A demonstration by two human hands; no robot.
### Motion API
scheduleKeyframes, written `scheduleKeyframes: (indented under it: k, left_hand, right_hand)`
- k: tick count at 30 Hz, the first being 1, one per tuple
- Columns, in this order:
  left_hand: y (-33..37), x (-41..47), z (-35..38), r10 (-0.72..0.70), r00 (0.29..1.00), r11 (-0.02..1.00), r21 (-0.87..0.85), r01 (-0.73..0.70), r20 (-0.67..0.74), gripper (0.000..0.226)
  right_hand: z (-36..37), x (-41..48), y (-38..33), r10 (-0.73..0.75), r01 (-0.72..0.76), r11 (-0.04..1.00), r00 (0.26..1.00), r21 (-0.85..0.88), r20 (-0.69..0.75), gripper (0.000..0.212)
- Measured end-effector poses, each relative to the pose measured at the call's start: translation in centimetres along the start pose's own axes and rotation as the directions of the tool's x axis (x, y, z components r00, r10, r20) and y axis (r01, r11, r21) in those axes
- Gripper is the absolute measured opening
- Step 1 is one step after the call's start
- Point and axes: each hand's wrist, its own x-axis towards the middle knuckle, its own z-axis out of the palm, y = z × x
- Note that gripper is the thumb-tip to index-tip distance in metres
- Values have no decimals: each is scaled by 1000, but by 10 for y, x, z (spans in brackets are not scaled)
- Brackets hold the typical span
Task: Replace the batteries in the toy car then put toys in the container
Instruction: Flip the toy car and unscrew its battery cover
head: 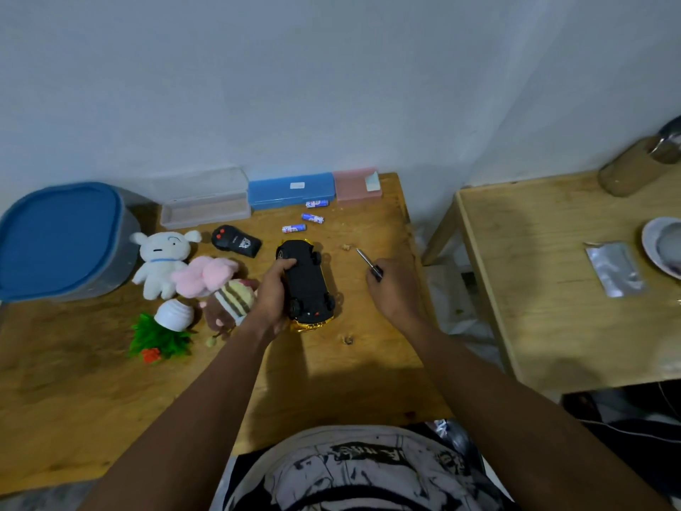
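Hands apart: left hand (272,289) curls round the side of the toy car (306,280), holding it steady. Right hand (395,287) pinches a small screwdriver (368,260), tip pointing away from the person. Car lies belly-up on the table (331,381), approx. mid-desk, w/ three batteries (312,217) just beyond it. Prob. light, stiff plastic. The shiny gold shell is likely slick, so best gripped across the flanks btwn the wheels, not by the wheels, which would turn. Loose batteries will likely roll.

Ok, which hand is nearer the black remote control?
Left. The left hand grips the toy car just beside the remote control; the right hand holds a screwdriver beyond the car.
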Motion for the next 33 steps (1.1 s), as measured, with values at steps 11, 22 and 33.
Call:
scheduleKeyframes:
  k: [11, 22, 33]
  left_hand:
    - [1, 8, -3, 40, 999, 999, 1, -40, 8, 34]
    - [-6, 14, -9, 26, 1000, 999, -25, -26, 7, 43]
    - [-7, 13, -18, 18, 997, 995, -101, -10, 70, 43]
  right_hand:
    - [-12, 5, 1, 144, -138, 977, 989, 164, -22, 41]
    - [-1, -1, -2, 70, -73, 996, 996, -52, -61, 15]
    - [-13, -8, -11, 67, -67, 998, 998, -1, -14, 43]
